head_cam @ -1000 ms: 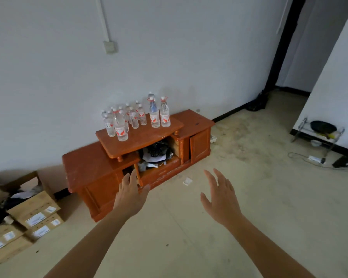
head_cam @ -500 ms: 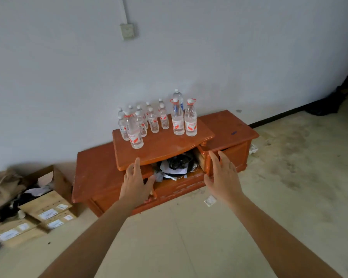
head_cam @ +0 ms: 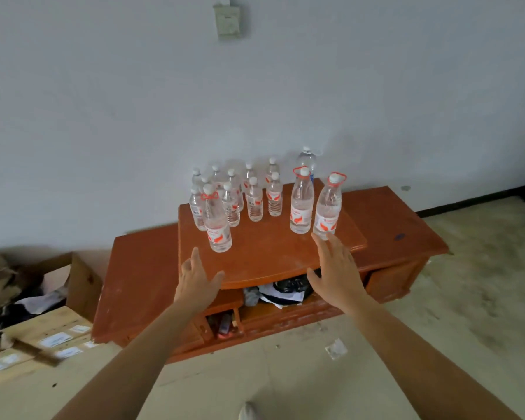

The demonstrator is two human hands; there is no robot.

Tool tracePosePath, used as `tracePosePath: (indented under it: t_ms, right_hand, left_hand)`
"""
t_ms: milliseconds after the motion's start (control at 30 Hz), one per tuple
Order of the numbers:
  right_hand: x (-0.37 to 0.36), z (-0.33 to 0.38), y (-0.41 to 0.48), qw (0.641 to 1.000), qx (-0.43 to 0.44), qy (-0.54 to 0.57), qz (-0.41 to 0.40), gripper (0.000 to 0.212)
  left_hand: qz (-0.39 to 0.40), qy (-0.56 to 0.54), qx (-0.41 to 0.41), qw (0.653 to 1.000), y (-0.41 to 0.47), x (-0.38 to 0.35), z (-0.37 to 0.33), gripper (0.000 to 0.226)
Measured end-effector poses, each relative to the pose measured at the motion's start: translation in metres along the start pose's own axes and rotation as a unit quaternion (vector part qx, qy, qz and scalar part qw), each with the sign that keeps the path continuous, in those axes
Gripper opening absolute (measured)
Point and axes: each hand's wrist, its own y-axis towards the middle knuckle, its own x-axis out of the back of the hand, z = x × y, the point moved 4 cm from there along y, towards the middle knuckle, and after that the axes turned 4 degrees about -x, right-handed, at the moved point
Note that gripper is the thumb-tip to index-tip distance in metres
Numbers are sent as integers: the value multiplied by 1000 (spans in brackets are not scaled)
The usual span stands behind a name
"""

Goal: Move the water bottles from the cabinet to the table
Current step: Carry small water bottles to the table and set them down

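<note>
Both hands are hovering empty, fingers spread. The right hand (head_cam: 335,271) is sitting just short of the right bottle (head_cam: 328,209), upright on the cabinet (head_cam: 270,256) (the closer pairing); the left hand (head_cam: 196,280) is lying farther from the left bottle (head_cam: 217,225).

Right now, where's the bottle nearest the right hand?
Head view, right of centre: the bottle stands on the cabinet's raised top, right of its twin, beyond the right hand.

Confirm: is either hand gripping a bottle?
No: the left hand and right hand are both open with straight fingers, none curled round any of the bottles on the cabinet.
</note>
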Motion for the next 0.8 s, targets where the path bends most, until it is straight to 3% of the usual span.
tracePosePath:
  t_ms: [233, 567, 800]
  right_hand:
    - [-27, 37, 131, 999, -5, 29, 30, 79]
    - [-119, 149, 312, 962, 185, 126, 153, 70]
    - [-178, 207, 369, 920, 302, 108, 227, 43]
  left_hand:
    - [8, -7, 37, 999, 130, 26, 5, 93]
    - [45, 13, 140, 989, 182, 2, 43, 107]
    - [78, 53, 180, 979, 195, -4, 63, 119]
